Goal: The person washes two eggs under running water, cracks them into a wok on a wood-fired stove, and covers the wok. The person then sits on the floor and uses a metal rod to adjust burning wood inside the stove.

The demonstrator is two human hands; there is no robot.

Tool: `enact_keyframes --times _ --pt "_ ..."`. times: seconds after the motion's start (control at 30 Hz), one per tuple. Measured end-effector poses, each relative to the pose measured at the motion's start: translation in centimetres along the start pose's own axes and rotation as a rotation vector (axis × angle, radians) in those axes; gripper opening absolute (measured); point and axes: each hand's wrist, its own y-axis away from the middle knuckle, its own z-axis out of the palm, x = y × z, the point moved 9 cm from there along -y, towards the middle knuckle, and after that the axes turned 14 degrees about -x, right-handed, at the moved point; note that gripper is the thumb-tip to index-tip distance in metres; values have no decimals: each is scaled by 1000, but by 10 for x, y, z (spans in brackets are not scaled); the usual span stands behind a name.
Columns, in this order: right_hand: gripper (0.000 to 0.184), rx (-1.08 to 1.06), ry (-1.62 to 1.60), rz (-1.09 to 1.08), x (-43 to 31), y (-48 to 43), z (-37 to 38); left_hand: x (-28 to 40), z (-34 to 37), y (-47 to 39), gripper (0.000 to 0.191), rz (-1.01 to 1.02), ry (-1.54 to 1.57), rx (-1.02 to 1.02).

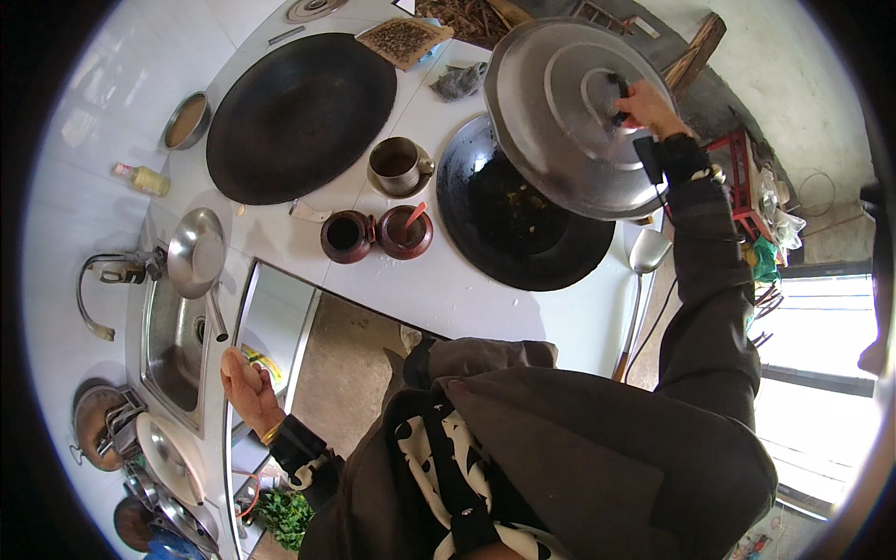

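Note:
My right hand [647, 112] grips the dark handle of a large domed metal lid [553, 105]. The lid is held tilted above the far right part of a dark wok [469, 231], set into the counter; its near side stays uncovered. A little dark liquid with yellowish bits [521, 206] lies at the wok's bottom. Beside the sink's near edge, my left hand [255, 402] is closed around a pale, egg-shaped object [250, 378], partly hidden by the fingers. A metal dipper [196, 259] rests across the sink's corner, its handle pointing toward my left hand.
Between the wok and a larger empty wok [301, 119] stand a metal cup [395, 166] and two brown jars [406, 234] [344, 238]. A spatula [647, 252] lies along the right counter edge. The sink [171, 350] and stacked cookware [168, 455] are left; a grey cloth [458, 82] lies behind.

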Motion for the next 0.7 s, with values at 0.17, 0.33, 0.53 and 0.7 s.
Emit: enact_keyframes --times 0.17,0.33,0.53,0.7 --pt "30 32 -152 -66 -11 -20 -31 -4 1 6 28 18 0 -8" --pt "16 -30 48 -120 -79 -65 -33 -1 5 32 20 52 3 20" --pt "19 -6 -45 -268 -212 -66 -11 -12 0 38 24 -34 57 35" --pt "29 10 101 -471 -369 -59 34 10 -19 8 26 55 97 -44"
